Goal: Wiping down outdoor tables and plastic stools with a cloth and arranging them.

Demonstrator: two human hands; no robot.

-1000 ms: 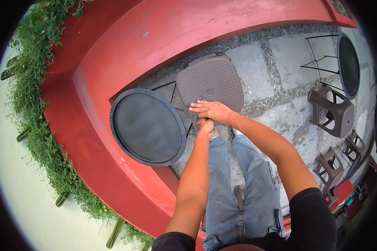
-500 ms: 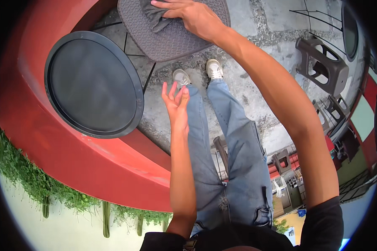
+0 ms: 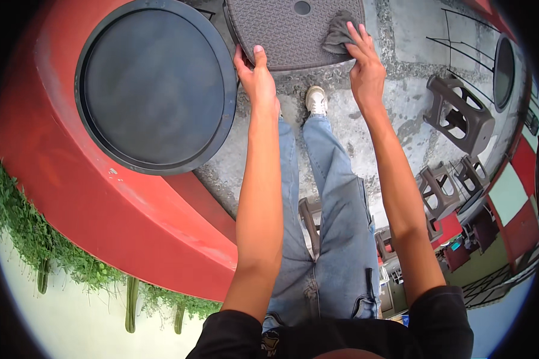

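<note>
Along the left curves a red wall (image 3: 102, 233); beside it, a round black table (image 3: 156, 90) crowds the brown stool (image 3: 281, 36) (a second stool (image 3: 480, 133) stands well apart, rightward). The left hand (image 3: 259, 81), half closed, grips the seat's near-left corner; the right hand (image 3: 367, 78), fingers nearly straight, touches a bunched grey cloth (image 3: 337, 36) on the seat's right side, its grip unclear.

Black short sleeves (image 3: 442, 320), faded blue jeans (image 3: 340, 254)

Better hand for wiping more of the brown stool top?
Probably the right hand: its fingers are already on the grey cloth, over the stool top. The left hand has no visible cloth and sits at the near left corner.
</note>
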